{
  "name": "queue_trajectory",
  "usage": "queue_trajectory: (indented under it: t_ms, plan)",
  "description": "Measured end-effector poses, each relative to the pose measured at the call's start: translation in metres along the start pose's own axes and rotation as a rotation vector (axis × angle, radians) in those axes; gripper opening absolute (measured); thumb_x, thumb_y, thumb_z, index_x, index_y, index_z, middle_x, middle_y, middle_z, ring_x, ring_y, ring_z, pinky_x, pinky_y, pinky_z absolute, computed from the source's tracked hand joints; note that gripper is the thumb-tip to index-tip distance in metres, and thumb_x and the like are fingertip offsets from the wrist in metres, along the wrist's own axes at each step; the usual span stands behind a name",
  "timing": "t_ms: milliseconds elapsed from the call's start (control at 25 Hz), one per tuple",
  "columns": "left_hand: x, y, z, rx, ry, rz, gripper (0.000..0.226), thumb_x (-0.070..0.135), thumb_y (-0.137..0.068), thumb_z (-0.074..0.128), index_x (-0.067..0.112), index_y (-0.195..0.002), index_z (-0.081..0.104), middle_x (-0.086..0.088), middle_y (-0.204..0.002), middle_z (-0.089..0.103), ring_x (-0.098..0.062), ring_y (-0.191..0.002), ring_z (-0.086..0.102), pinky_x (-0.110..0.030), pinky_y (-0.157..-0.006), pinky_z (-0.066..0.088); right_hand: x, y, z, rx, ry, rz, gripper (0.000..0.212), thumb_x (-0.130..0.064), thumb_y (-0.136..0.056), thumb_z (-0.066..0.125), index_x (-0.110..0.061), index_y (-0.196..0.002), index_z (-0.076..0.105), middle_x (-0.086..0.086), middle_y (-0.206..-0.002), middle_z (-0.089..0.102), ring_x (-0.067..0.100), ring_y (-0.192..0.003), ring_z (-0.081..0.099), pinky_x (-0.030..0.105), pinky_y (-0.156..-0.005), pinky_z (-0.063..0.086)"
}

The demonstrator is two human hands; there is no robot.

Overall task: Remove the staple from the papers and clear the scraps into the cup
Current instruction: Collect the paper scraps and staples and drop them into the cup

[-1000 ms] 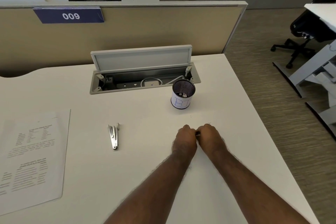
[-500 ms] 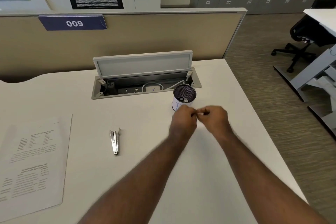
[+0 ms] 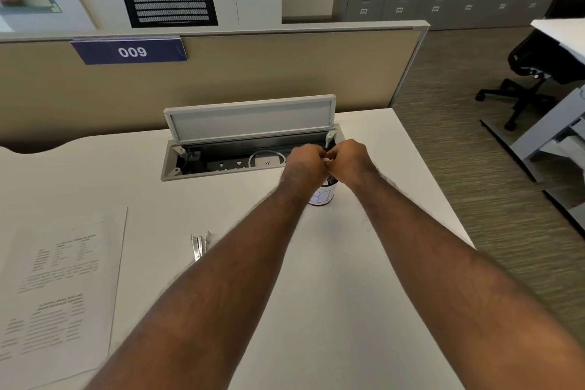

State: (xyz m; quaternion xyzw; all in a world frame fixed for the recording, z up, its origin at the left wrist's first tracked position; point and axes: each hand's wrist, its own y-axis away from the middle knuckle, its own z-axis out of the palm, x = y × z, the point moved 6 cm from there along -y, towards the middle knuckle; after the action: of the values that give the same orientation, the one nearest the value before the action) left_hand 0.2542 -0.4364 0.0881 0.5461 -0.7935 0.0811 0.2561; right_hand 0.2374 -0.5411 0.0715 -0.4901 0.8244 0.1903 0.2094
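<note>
Now both hands meet over the cup (image 3: 323, 195), which stands on the bench (image 3: 348, 294) just in front of the open cable tray (image 3: 253, 149). The left hand (image 3: 304, 164) and the right hand (image 3: 349, 159) have their fingers curled in toward each other, tips nearly touching, and a small pale scrap (image 3: 326, 160) shows between them. Which hand actually pinches it I cannot tell, since the knuckles hide the fingertips.

The step in hand looks like dropping the scraps into the cup. To do it well, the fingertips should come directly above the dark mesh mouth before they part, low enough that a light bit of paper or a bent staple cannot drift or bounce past the rim. Rubbing the tips together would shake loose anything that sticks to the skin. The cup looks light, so neither wrist should knock it.

Counting what lies about: one cup, one stack of printed papers (image 3: 60, 288) flat at the left edge of the bench, well apart from the hands, one metal staple remover (image 3: 198, 246) between the papers and the left forearm, and one scrap that can be made out. Whether the staple itself is among what the fingers carry is too small to tell.
</note>
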Motion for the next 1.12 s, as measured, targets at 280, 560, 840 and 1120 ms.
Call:
queue_trajectory:
  t_ms: [280, 560, 840, 1120]
  plan:
    - [0.001, 0.011, -0.002, 0.055, 0.041, 0.058, 0.028, 0.013, -0.091, 0.052, 0.014, -0.111, 0.072, -0.009, -0.103, 0.072, -0.025, -0.092, 0.065, -0.030, -0.076, 0.048, 0.005, 0.001, 0.000, -0.023, -0.028, -0.037, 0.020, -0.017, -0.086, 0.068, -0.008, -0.102, 0.076, 0.014, -0.101, 0.075, 0.029, -0.087, 0.068, 0.032, -0.078, 0.054]
    - [-0.010, 0.025, 0.001, 0.165, 0.154, 0.089, 0.038, 0.011, -0.090, 0.055, 0.010, -0.129, 0.060, -0.010, -0.132, 0.059, -0.025, -0.120, 0.053, -0.030, -0.099, 0.043, 0.018, 0.016, -0.013, 0.066, -0.342, -0.131, 0.013, -0.013, -0.084, 0.070, -0.010, -0.096, 0.075, 0.006, -0.087, 0.073, 0.021, -0.077, 0.069, 0.034, -0.076, 0.060]
    - [-0.048, 0.085, 0.023, 0.422, 0.107, 0.228, 0.042, 0.000, -0.081, 0.054, 0.012, -0.120, 0.065, -0.006, -0.123, 0.061, -0.025, -0.111, 0.053, -0.035, -0.095, 0.048, 0.130, 0.063, -0.001, 0.034, -0.123, 0.065, 0.021, -0.007, -0.080, 0.069, -0.011, -0.100, 0.075, 0.007, -0.104, 0.074, 0.018, -0.092, 0.066, 0.021, -0.087, 0.045]
    - [-0.063, 0.098, 0.110, -0.016, -0.083, 0.133, 0.049, 0.019, -0.090, 0.050, 0.020, -0.139, 0.048, -0.002, -0.130, 0.051, -0.025, -0.114, 0.048, -0.037, -0.093, 0.043, 0.164, 0.093, 0.039, -0.131, 0.061, 0.088, 0.031, -0.017, -0.087, 0.065, -0.016, -0.118, 0.066, 0.007, -0.119, 0.058, 0.025, -0.115, 0.056, 0.036, -0.098, 0.045]
